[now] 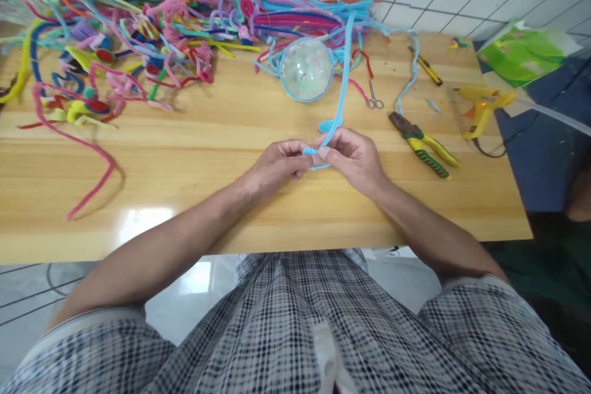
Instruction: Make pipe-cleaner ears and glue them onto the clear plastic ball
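Note:
Both hands meet over the near middle of the wooden table, pinching a light-blue pipe cleaner (344,83). My left hand (281,163) is closed on its coiled or folded end, which shows between the fingertips. Thumb and fingers of my right hand (353,154) grip the same pipe cleaner where its long free length rises away toward the back. Just beyond the right fingers lies a blue oval coiled piece (329,125). Farther back sits a clear round ball (306,69) with a blue rim around it.
Colourful pipe cleaners (295,20) pile along the back and left. At right are pliers (422,144), small scissors (374,102), a utility knife (428,69), a yellow glue gun (484,108) with a cord, and a green package (524,52). A pink pipe cleaner (104,154) stretches forward at left.

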Motion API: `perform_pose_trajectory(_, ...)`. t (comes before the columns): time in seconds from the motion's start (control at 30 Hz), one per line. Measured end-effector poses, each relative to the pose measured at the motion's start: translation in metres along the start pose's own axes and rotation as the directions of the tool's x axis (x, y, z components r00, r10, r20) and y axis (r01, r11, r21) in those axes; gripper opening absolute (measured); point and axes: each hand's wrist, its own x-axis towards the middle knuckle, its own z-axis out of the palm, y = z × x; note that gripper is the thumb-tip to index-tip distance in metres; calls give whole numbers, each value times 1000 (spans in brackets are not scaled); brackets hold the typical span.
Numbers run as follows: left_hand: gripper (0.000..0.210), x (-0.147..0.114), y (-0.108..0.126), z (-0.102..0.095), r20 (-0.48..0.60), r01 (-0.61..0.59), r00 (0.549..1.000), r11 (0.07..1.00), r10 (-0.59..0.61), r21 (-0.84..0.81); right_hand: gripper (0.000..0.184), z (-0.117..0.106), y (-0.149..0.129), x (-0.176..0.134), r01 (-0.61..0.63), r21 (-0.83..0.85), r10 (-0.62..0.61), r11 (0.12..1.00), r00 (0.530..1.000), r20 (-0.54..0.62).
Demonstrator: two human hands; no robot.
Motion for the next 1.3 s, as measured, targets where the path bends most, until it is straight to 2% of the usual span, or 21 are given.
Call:
perform_pose_trajectory(0.23, 34, -1, 7, 2, 31, 40, 999, 997, -37, -71, 48, 0, 11, 9, 99, -13, -99, 995, 995, 13)
perform_pose_trajectory(0.47, 31, 1, 0, -3, 3, -50, 999, 997, 50, 66, 49, -2, 13, 13, 117, 55, -120, 992, 991, 55)
perform_pose_trajectory(0.73, 28, -4, 3, 1, -3, -83, 996, 981, 85, 176, 41, -8, 12, 12, 131, -26, -130, 991, 991, 23)
perform_pose_trajectory(1.0, 40, -7, 5, 5, -20, -163, 984, 950, 174, 265, 27, -5, 8, 9, 181, -70, -183, 981, 983, -31)
perform_pose_trajectory(1.13, 49, -8, 9, 6, -35, -171, 981, 943, 189, 286, 28, -4, 8, 10, 177, -47, -180, 983, 983, -48)
perform_pose_trajectory(1.3, 49, -8, 9, 5, -55, -174, 978, 938, 199, 299, 33, -4, 10, 8, 224, -136, -233, 965, 971, -53)
